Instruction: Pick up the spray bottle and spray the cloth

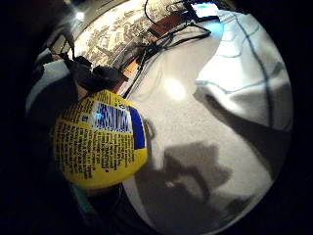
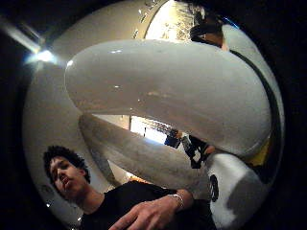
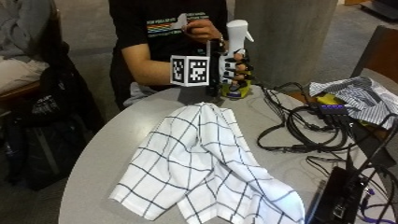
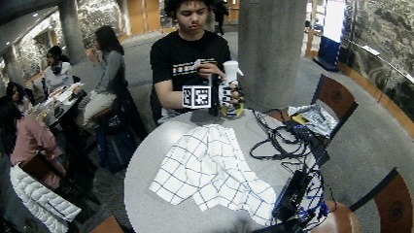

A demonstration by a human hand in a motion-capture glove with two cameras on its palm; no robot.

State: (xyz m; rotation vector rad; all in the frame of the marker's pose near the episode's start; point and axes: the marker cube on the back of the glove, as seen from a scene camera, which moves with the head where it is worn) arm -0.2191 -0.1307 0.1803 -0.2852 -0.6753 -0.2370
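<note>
The cloth (image 3: 205,163) lies rumpled and spread across the middle of the surface (image 3: 118,140), checked side up, well below and in front of where I'm working. It sits open like that so a good area of it can catch the spray.

Further right, at the far edge of the surface, my right hand (image 3: 235,70) is wrapped around the neck of the spray bottle (image 3: 238,56), fingers curled round it just under the white head. I hold it upright, its yellow base raised just clear of the surface. From the palm, the yellow label (image 1: 98,142) fills the near side, so the body is snug against my hand. My bare left hand (image 3: 200,30) is up by the nozzle, perhaps to turn or steady it; I can't tell which.

Right of the bottle, a tangle of black cables (image 3: 304,126) and a striped shirt (image 3: 354,95) keep to their own side, apart from the cloth.

I judge the pick-up done, with aiming and squeezing still ahead.
</note>
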